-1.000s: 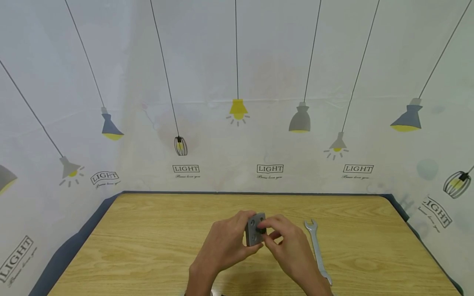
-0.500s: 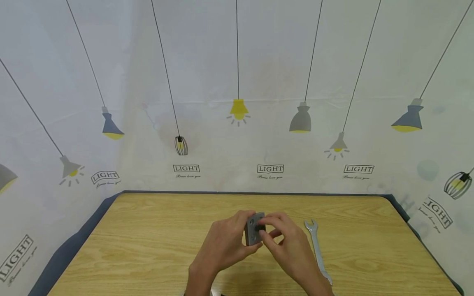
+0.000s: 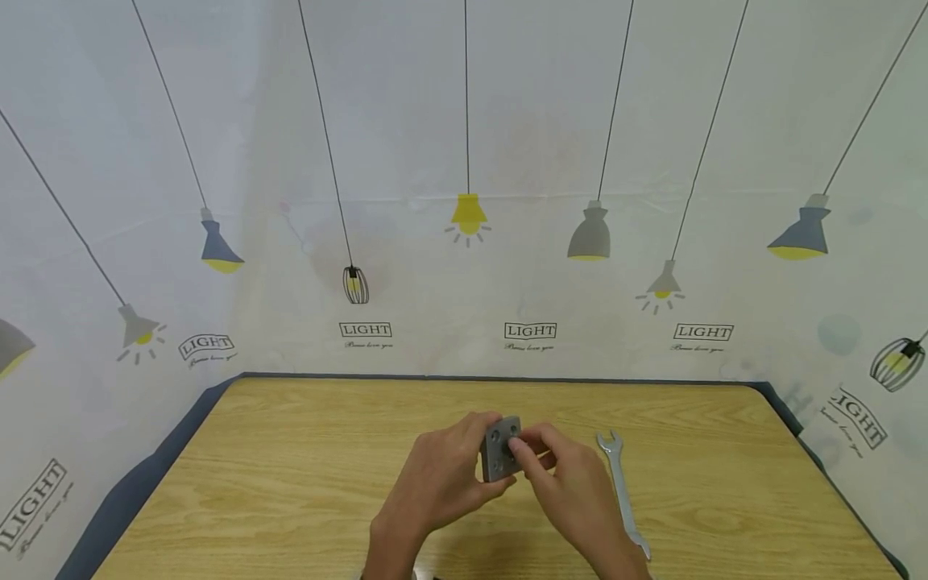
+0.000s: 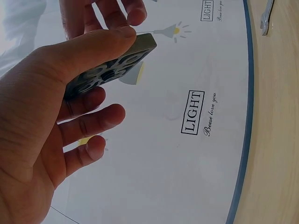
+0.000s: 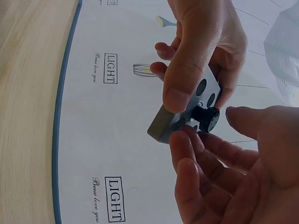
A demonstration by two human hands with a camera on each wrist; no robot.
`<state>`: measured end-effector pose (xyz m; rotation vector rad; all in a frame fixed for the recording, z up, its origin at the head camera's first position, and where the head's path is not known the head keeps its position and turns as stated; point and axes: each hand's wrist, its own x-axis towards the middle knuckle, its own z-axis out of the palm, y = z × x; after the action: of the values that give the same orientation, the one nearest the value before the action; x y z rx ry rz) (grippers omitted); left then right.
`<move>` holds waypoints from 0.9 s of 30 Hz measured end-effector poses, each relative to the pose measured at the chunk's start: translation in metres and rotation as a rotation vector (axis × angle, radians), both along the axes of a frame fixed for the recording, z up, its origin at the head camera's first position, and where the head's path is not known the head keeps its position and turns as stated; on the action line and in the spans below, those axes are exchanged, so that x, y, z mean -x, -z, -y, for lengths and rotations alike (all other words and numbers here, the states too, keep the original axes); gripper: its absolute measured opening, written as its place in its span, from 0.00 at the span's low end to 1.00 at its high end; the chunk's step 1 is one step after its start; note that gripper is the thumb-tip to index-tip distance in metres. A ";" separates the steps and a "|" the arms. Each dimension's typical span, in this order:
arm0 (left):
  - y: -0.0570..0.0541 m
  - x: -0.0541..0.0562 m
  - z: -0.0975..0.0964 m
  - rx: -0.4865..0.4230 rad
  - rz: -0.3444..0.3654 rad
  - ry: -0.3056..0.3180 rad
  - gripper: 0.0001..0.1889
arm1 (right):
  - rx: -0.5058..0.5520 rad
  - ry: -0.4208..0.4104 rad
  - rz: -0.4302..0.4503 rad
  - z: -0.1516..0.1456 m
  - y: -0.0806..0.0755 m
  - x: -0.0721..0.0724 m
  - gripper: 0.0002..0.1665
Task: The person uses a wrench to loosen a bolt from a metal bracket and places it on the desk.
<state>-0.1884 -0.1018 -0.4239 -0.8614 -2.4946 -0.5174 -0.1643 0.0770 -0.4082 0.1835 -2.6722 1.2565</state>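
My left hand (image 3: 442, 471) grips a grey metal block (image 3: 495, 466) with several round holes, thumb on one side and fingers on the other. In the right wrist view, a black bolt (image 5: 212, 119) with a round knurled head sticks out of the block's middle. My right hand (image 3: 573, 487) is at this bolt, its curled fingers below the head and its thumb close to the other side. The left wrist view shows the block (image 4: 145, 43) edge-on under my left thumb, held up off the table; the right hand is not seen there.
An open-ended wrench (image 3: 621, 491) lies on the wooden table (image 3: 290, 451), just right of my right forearm. Behind the table's far edge hangs a white backdrop (image 3: 435, 290) printed with lamps.
My right thumb has moved up across the bolt, and the index finger has drawn back behind it. The left hand and the block have stayed nearly in place.
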 end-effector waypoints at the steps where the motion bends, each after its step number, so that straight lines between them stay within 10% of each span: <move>1: 0.000 0.000 0.000 -0.001 0.000 0.001 0.35 | 0.001 -0.007 0.000 0.000 0.001 0.000 0.07; 27: 0.001 0.000 -0.001 0.009 -0.006 0.002 0.34 | -0.004 -0.062 -0.062 0.001 0.003 0.001 0.06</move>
<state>-0.1880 -0.1009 -0.4248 -0.8676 -2.4928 -0.5046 -0.1649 0.0763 -0.4110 0.3033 -2.6354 1.2423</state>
